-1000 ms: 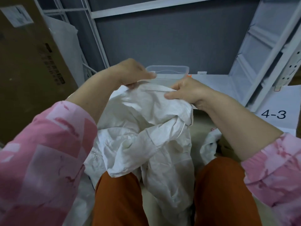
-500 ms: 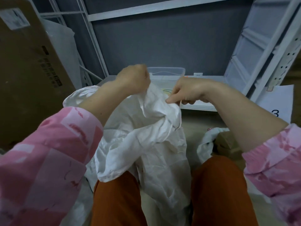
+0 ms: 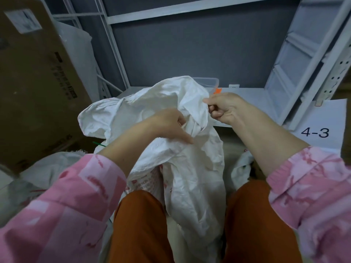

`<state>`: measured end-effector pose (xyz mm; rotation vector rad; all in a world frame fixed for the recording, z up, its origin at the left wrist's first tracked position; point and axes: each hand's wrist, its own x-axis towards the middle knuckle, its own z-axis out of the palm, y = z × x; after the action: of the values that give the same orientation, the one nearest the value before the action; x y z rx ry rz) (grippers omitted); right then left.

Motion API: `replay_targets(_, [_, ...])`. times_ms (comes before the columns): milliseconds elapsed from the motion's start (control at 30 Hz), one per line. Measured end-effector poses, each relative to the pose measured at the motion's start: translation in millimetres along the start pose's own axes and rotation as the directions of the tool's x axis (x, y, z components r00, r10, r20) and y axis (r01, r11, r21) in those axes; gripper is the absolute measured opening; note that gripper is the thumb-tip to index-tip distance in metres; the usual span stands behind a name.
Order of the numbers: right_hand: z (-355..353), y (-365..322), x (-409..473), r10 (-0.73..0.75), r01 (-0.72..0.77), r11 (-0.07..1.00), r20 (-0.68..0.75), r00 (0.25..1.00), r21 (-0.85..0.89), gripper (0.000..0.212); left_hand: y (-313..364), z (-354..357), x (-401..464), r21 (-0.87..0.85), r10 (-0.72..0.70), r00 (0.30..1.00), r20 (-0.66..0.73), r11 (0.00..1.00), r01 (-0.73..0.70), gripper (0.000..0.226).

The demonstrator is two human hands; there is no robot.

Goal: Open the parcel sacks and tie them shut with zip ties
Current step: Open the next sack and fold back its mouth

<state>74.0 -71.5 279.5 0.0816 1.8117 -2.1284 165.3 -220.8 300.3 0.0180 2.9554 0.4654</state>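
Hanging mid-frame, one white parcel sack (image 3: 191,168) is being gripped by two hands: left hand (image 3: 169,128) clutching a fold, right hand (image 3: 221,108) pinching its edge.

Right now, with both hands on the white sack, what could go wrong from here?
1. The right hand only pinches the white sack's edge, so the cloth may slip from that grip as the mouth is pulled open.
2. The left hand bunches folds mid-sack, which could keep the mouth closed.
3. The green zip tie lies partly under the cloth on the left and could get buried.
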Motion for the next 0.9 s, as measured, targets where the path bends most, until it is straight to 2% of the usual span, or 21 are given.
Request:
replay_targets(100, [-2.9,-2.1,0.9,0.014,-0.015,0.978,0.007,1.0,0.207,0.024,-4.5,6.2,2.1,0.105,-0.035,0.992,-0.119,0.993,0.048,0.044])
replay_targets(200, [-9.6,-2.0,8.5,0.046,-0.035,0.818,-0.004,0.999,0.574,0.02,-15.6,1.4,5.2,0.121,-0.103,0.958,-0.266,0.983,0.14,0.02])
replay_targets(267, [-7.3,6.8,11.9,0.04,-0.024,0.741,-0.009,0.999,0.671,0.027,-20.0,0.3,6.9,0.165,-0.094,0.928,-0.361,0.973,0.163,0.019])
replay_targets(300, [-5.1,11.7,12.0,0.036,-0.009,0.767,-0.03,0.999,0.642,0.027,-20.6,2.0,6.4,0.2,-0.078,0.914,-0.398,0.965,0.17,0.019])
replay_targets(333, [-3.3,15.0,11.7,0.039,0.009,0.838,-0.077,0.996,0.546,0.023,-20.6,4.4,5.1,0.24,-0.064,0.903,-0.425,0.954,0.181,0.02])
replay_targets(400, [-2.3,15.1,5.0,0.008,0.035,0.977,-0.196,0.981,0.211,0.014,-21.7,9.7,2.3,0.318,-0.05,0.883,-0.467,0.922,0.22,0.019])
replay_targets(433, [-2.0,12.9,0.2,-0.045,0.057,0.997,-0.234,0.971,0.048,0.011,-22.5,11.6,1.4,0.346,-0.047,0.873,-0.485,0.907,0.241,0.018])
replay_targets(500, [1.9,6.0,-10.3,-0.139,0.1,0.978,-0.208,0.968,-0.185,0.01,-23.2,14.9,1.1,0.413,-0.031,0.857,-0.515,0.867,0.279,0.019])
replay_targets(567, [10.3,1.7,-17.7,-0.155,0.108,0.931,-0.11,0.982,-0.348,0.026,-16.5,20.3,0.8,0.502,0.02,0.852,-0.522,0.815,0.288,0.025])
replay_targets(633, [18.7,2.3,-17.6,-0.161,0.118,0.887,-0.061,0.985,-0.447,0.035,-3.0,30.2,-3.5,0.596,0.13,0.855,-0.502,0.769,0.232,0.03])
replay_targets(700, [21.1,4.8,-14.2,-0.176,0.115,0.86,-0.078,0.981,-0.498,0.027,9.8,39.7,-10.0,0.654,0.245,0.87,-0.428,0.748,0.111,0.032])
replay_targets(767, [16.1,9.7,-7.1,-0.166,0.103,0.868,-0.087,0.982,-0.486,0.024,14.8,46.1,-11.0,0.589,0.267,0.907,-0.327,0.808,-0.026,0.03])
replay_targets(833, [7.4,16.2,0.0,-0.126,0.099,0.899,-0.034,0.991,-0.426,0.03,16.0,36.3,-12.1,0.305,0.185,0.949,-0.256,0.947,-0.102,0.033])
replay_targets(867, [2.8,19.3,1.0,-0.101,0.096,0.914,0.007,0.995,-0.393,0.028,13.8,28.3,-10.8,0.144,0.136,0.947,-0.292,0.985,-0.097,0.038])
replay_targets(900, [-1.5,22.0,0.3,-0.075,0.088,0.928,0.05,0.996,-0.362,0.025,10.1,18.5,-7.8,0.069,0.107,0.919,-0.38,0.994,-0.087,0.041])
